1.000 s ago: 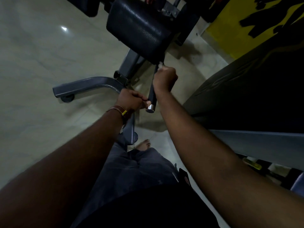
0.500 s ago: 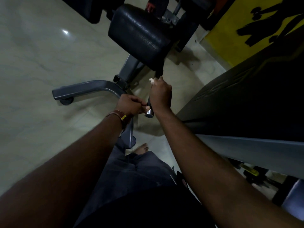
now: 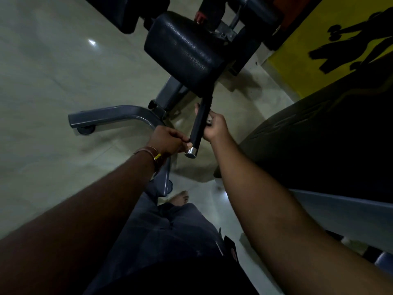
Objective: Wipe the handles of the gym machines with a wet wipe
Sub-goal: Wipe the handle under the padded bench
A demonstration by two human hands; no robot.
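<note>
You stand on a pale, glossy tiled floor [image 3: 53, 81] in a dim gym, with a yellow wall bearing black figure silhouettes [image 3: 319, 50] at your upper right and a large dark slanted panel of a neighbouring machine [image 3: 319, 135] close on your right. Ahead of you sits a grey steel machine frame with a curved foot [image 3: 110, 116], carrying a black textured leather pad [image 3: 185, 52], and from under that pad a black cylindrical grip handle with a chrome end cap [image 3: 198, 128] slopes down toward you. The step in hand, by my judgement, is the wiping of this handle. Your right hand [image 3: 214, 128] is wrapped loosely round the upper part of the handle, fingers behind it, with a small white wet wipe [image 3: 209, 120] barely showing at the palm; how much of the wipe touches the grip cannot be told. Your left hand [image 3: 168, 141], wearing a thin brown cord bracelet with a yellow bead [image 3: 148, 153], is closed, fingertips pinching the handle just above the chrome cap to steady it. The next move calls for you to draw the wipe along the full grip down to the cap, shifting the left fingers clear so the lower end is covered. The floor reflects light and may be slippery; your bare foot [image 3: 180, 198] shows below.
</note>
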